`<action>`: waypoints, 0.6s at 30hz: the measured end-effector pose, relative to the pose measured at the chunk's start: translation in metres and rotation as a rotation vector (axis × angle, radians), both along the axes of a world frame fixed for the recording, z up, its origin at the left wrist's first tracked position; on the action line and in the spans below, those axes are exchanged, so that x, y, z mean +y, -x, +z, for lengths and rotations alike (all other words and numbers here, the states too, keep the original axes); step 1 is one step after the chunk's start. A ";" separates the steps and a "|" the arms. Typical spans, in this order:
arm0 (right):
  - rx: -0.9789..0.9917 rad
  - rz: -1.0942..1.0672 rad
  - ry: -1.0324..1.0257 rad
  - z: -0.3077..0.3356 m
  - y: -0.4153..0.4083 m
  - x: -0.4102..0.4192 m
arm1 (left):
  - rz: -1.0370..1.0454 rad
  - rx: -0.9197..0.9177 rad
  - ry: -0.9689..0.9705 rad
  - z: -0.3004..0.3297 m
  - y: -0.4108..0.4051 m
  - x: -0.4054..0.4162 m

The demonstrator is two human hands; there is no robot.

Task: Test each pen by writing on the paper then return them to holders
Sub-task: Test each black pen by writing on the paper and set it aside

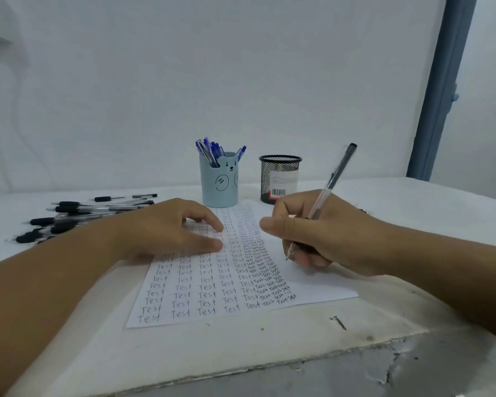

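Item, nearest: table (241, 348), white top with a chipped front edge and a small dark mark right of centre. On it, paper (212, 293), a sheet lying skewed, filled with columns of the word "Test", the right-hand columns cramped and small; a blank strip remains along the right margin. Left hand (172, 230), palm down, fingers lightly spread and relaxed, pressing the sheet's upper left, grasping nothing. Right hand (315, 236), fingers curled round a clear black-capped pen (324, 196) in a writing grip, tip at or just above the blank margin; contact cannot be told. Step in hand, as judged: writing a test word. Best done with the left hand holding the sheet flat, the word kept small inside the free strip, and light, even pressure so ink flow shows plainly. Left, farther: pile of black pens (78, 216), loose on the table. Rear centre: blue cup (218, 181) with bear face, holding blue pens. Beside it, right: mesh cup (279, 179), black, contents not visible.
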State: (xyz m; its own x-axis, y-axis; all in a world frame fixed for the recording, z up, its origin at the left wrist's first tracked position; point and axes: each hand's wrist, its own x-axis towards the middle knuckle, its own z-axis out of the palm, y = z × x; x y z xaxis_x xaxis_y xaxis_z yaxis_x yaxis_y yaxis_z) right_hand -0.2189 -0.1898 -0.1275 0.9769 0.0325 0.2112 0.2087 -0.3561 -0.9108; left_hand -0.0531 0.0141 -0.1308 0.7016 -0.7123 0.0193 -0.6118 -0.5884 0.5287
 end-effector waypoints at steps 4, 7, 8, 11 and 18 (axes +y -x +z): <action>-0.090 -0.009 0.137 -0.009 0.013 0.001 | 0.012 0.007 -0.009 0.002 -0.001 -0.002; -0.134 -0.009 0.166 -0.014 0.012 -0.005 | 0.008 0.013 -0.021 0.001 -0.003 -0.003; -0.130 -0.006 0.178 -0.014 0.012 -0.005 | 0.008 0.021 -0.014 0.000 -0.004 -0.002; -0.113 -0.017 0.234 -0.015 0.014 -0.006 | 0.002 0.035 0.007 -0.001 -0.004 -0.002; -0.092 -0.028 0.306 -0.014 0.015 -0.003 | -0.006 0.070 0.022 -0.002 -0.002 0.001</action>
